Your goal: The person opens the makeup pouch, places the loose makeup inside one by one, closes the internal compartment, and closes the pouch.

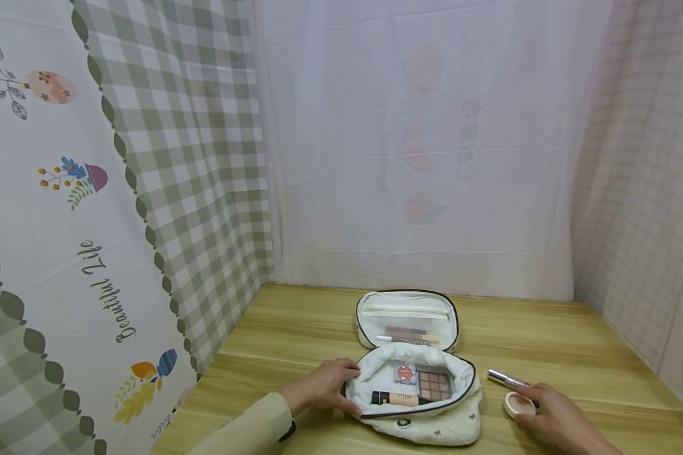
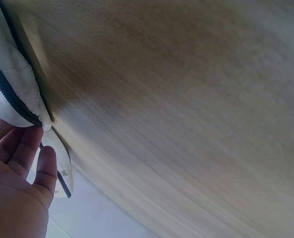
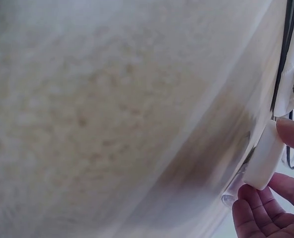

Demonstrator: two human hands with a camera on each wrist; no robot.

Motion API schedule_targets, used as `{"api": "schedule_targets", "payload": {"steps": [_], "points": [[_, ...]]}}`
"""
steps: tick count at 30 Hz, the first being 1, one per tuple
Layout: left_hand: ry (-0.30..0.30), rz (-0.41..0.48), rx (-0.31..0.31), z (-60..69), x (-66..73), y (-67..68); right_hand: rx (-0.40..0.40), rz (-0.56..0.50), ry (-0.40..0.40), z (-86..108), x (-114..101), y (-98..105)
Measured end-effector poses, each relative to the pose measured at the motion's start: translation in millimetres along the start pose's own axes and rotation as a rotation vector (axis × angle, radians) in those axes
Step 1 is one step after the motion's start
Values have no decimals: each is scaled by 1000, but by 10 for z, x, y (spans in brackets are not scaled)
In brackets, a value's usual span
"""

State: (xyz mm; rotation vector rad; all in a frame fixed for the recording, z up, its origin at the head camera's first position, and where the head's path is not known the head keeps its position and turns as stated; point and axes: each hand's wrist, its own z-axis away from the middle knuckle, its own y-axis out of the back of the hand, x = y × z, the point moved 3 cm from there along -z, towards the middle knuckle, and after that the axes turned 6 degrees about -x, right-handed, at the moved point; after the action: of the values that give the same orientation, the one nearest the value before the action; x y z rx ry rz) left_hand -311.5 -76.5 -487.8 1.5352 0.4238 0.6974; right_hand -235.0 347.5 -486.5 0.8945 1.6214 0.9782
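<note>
An unzipped white makeup bag (image 1: 455, 417) lies on the table with its lid folded back. My left hand (image 1: 331, 387) holds the bag's left rim; in the left wrist view its fingers (image 2: 25, 153) are at the dark zipper edge. Inside the bag are an eyeshadow palette (image 1: 434, 385), a small clear case with a red centre (image 1: 405, 373) and a black-and-beige tube (image 1: 398, 398). To the right of the bag, my right hand (image 1: 558, 417) pinches a round pale compact (image 3: 264, 156) between thumb and fingers. A silvery lip gloss tube (image 1: 506, 378) lies just beyond the compact, close to the fingers.
Behind a clear pocket in the bag's lid (image 1: 408, 297) sit several slim cosmetics (image 1: 406, 335). The wooden table (image 1: 296, 316) is bounded by a checked cloth (image 1: 205, 158) on the left and pale curtains (image 1: 330, 158) at the back and right.
</note>
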Motion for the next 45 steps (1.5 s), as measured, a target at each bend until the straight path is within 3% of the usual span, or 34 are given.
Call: {"api": "schedule_targets", "payload": {"steps": [3, 12, 22, 45], "points": [[4, 3, -5, -3, -4, -6, -25, -11, -12, -5, -25, 15], [19, 6, -18, -19, -22, -11, 35, -29, 7, 11, -98, 39], [11, 16, -16, -21, -27, -6, 62, 10, 80, -96, -128, 107], [11, 10, -18, -18, -16, -18, 80, 31, 91, -221, -257, 234]]}}
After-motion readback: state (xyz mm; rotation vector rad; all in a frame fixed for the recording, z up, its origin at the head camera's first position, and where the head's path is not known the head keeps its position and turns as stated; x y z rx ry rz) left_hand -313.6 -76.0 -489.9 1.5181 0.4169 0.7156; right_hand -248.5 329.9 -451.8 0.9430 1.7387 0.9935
